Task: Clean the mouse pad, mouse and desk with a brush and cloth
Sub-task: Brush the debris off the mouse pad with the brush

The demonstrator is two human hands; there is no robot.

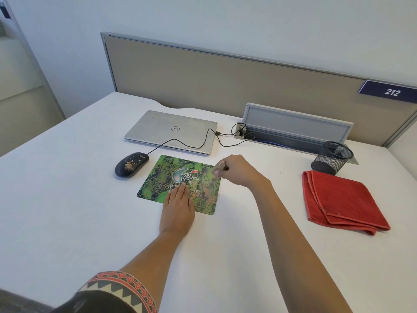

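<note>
Patterned sleeve (117,288) at the bottom edge leads up the forearm to the left hand (178,206). That hand lies flat, fingers straight and together, pressing on the near part of the mouse pad (158,177).

The pad sits in the middle of the white desk (67,199), just in front of a closed laptop (167,129). It looks thin, light and floppy, so it would likely slide or curl at an edge under brush strokes. A flat palm holding it down seems the right hold. To tip it clean, pinching two opposite edges should let it sag into a trough.

Pale crumbs (206,193) are scattered over its right half. Above the pad's far right corner, the right hand (239,172) pinches a small wooden-handled brush (220,167) in curled fingers. The bristles are blurred, so I cannot tell whether they touch the pad. The brush looks light enough for a fingertip grip.

A dark mouse (131,164) lies just beside the pad's far left corner, with crumbs on its back. It looks hard, rounded and probably slick, so it is best taken by its sides. Its cable (180,141) runs over the laptop lid to a socket box (297,125), which would limit how far it can be lifted.

Well to the right lies a folded red cloth (343,199), soft and limp and easily taken by a folded edge. A mesh pen pot (331,158) stands just behind it. A partition (225,77) with a number plate (391,91) closes the far side.
</note>
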